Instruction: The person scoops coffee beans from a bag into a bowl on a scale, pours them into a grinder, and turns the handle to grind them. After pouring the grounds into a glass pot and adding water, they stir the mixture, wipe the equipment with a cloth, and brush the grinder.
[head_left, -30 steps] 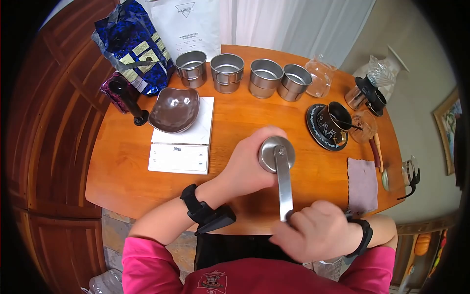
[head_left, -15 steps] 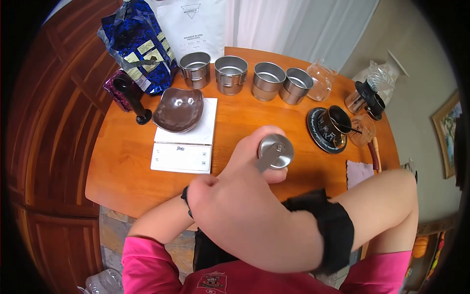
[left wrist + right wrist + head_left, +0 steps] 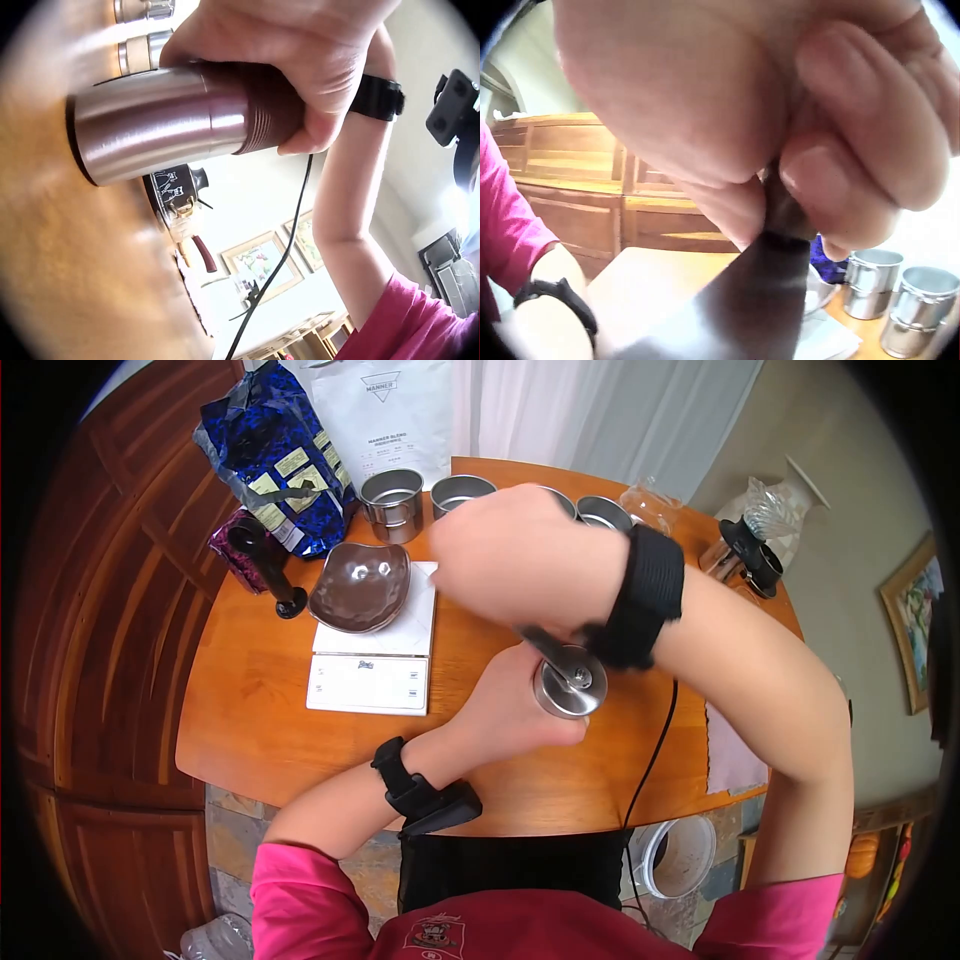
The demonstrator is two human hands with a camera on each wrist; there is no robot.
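My left hand (image 3: 505,705) grips a steel manual coffee grinder (image 3: 157,124) round its dark ribbed band, fingers and thumb wrapped about it. In the left wrist view the grinder's base is right at the wooden table. The metal crank (image 3: 555,655) on its lid points to the far left. At the crank's outer end my right hand (image 3: 530,555) curls its fingers round the dark knob (image 3: 786,210), raised over the far side of the grinder. In the head view this hand hides the knob and parts of the steel cups behind.
Left of the grinder, a brown bowl (image 3: 362,588) sits on a white scale (image 3: 368,685). Steel cups (image 3: 392,505) line the back, before blue (image 3: 280,470) and white (image 3: 385,420) bags. A black cup (image 3: 174,187) stands to the right. A black cable (image 3: 655,750) hangs over the front edge.
My right hand has swung the crank round, from the near side, across the left, to the far side. My left hand keeps its hold on the grinder in nearly the same place.
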